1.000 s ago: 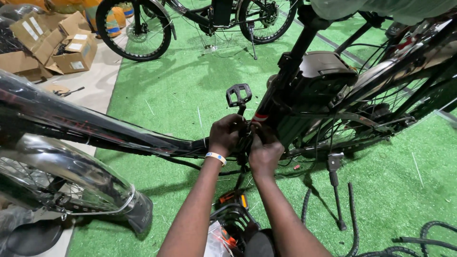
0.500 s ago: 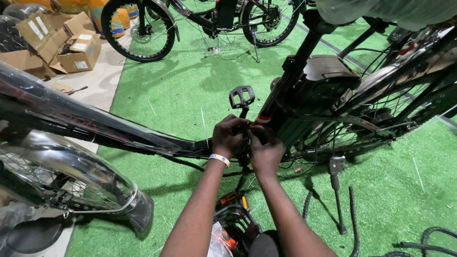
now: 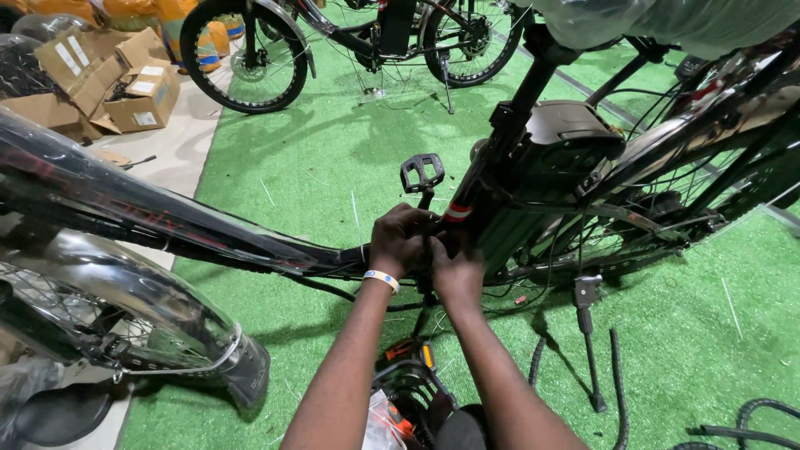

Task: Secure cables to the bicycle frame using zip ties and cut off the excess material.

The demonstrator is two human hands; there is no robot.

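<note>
Floor: green artificial turf point(image 3: 333, 167) is spread under the bicycle frame point(image 3: 167, 221); cardboard boxes point(image 3: 108, 83) and a second bicycle point(image 3: 333, 42) are seen at the far edge.
Left hand point(image 3: 402, 240): curled shut around the frame junction just below the pedal point(image 3: 422, 172); what is pinched inside cannot be told.
Right hand point(image 3: 457, 271): pressed against the same junction, fingers folded, touching the left hand.
Work point: hidden between both hands, beside the seat tube point(image 3: 500, 158).
Technique, judged: the frame is best steadied with one hand while small parts are worked squarely with the other.
Nearby: kickstand point(image 3: 586, 333); front mudguard point(image 3: 125, 292).
</note>
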